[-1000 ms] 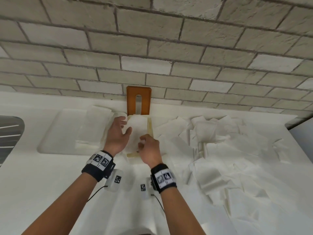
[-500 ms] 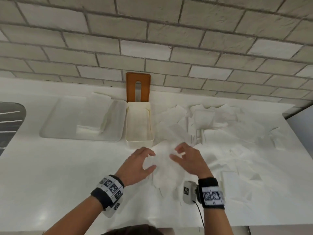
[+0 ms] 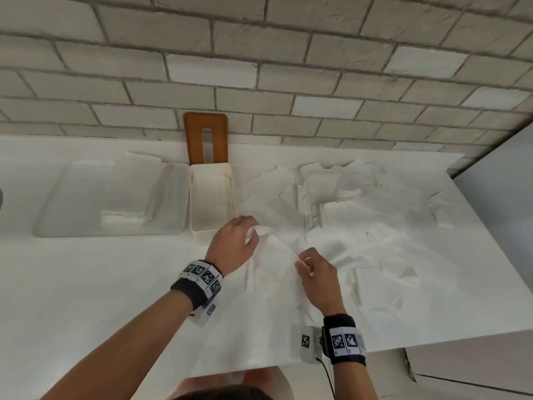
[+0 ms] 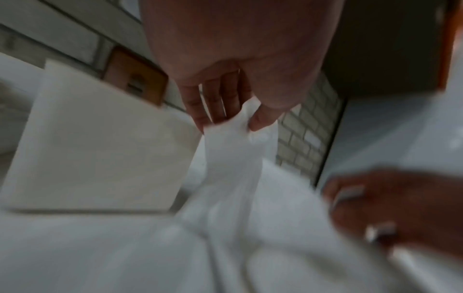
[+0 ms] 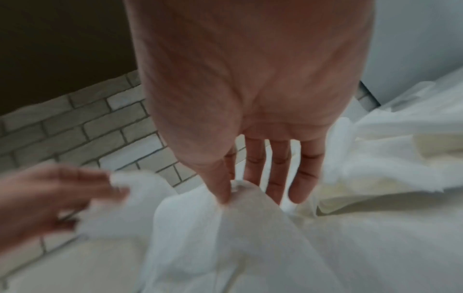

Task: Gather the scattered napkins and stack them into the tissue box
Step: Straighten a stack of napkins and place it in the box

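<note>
A white napkin (image 3: 274, 272) hangs unfolded between my two hands above the counter's front. My left hand (image 3: 251, 232) pinches its far left corner between thumb and fingers (image 4: 226, 123). My right hand (image 3: 302, 262) pinches the near right corner with thumb and forefinger (image 5: 231, 193), the other fingers straight. The cream tissue box (image 3: 211, 197) stands open just behind my left hand, with napkins stacked inside. Its orange lid (image 3: 205, 137) leans on the brick wall. Many loose napkins (image 3: 360, 215) lie scattered to the right.
A shallow white tray (image 3: 109, 197) with a few folded napkins sits left of the box. The counter's right edge (image 3: 490, 255) and front edge (image 3: 432, 342) are close to the napkin pile. The brick wall closes off the back.
Both hands left the tissue box, came back toward the counter's front, took hold of a loose napkin and have lifted it by two corners.
</note>
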A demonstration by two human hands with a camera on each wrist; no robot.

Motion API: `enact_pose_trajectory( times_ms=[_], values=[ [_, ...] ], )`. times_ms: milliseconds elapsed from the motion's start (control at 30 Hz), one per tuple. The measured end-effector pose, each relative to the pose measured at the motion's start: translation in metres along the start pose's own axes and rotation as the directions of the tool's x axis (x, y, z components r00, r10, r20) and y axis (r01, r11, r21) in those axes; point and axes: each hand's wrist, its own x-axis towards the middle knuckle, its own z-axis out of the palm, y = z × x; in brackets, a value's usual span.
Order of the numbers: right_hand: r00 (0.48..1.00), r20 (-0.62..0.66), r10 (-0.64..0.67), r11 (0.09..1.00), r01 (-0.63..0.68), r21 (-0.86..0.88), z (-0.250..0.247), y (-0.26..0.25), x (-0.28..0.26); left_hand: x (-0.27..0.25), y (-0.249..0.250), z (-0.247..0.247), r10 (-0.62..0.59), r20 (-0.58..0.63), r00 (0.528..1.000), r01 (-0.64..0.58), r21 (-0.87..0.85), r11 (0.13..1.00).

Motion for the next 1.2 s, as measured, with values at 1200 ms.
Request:
enact_pose_trajectory(
  times_ms=[1200],
  values=[
    [0.986,-0.169,0.006,0.742,0.109,0.662,-0.042,-0.123,0.050,0.157,-0.121,-0.094,-0.325,0.290,0.900,0.217,0.348,0.912]
  ],
)
